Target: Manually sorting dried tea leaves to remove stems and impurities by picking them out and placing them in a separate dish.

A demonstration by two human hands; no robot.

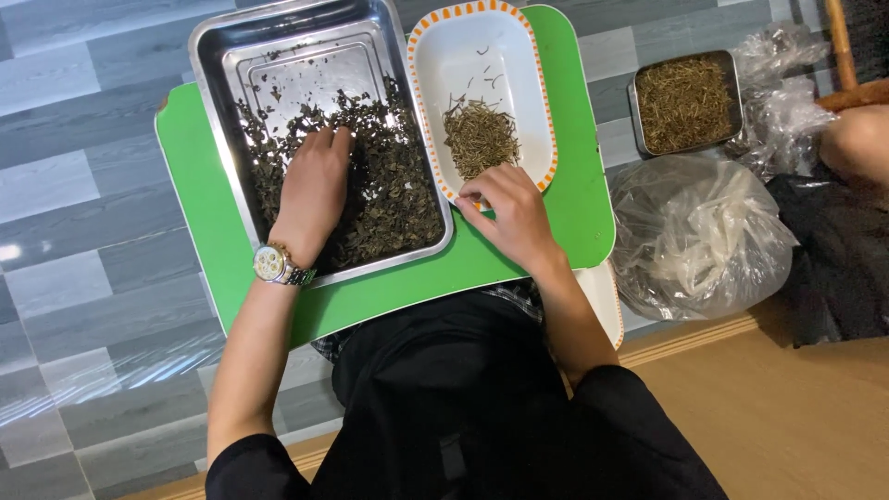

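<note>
A steel tray [215, 56] holds a heap of dark dried leaves [389, 190]. My left hand [315, 185], a watch on its wrist, lies flat on the leaves with fingers spread. Beside it stands a white oval dish [435, 42] with an orange-dashed rim, holding a small pile of pale stems [479, 137]. My right hand [509, 208] rests on the near rim of that dish, fingertips pinched together; whether a stem is between them I cannot tell. Both containers sit on a green board [194, 194] across my lap.
A small steel tray [639, 111] filled with more pale stems sits at the right on the grey floor. Crumpled clear plastic bags [694, 231] lie beside it. Another person's limb [857, 139] shows at the right edge. A wooden strip [704, 333] runs along the near side.
</note>
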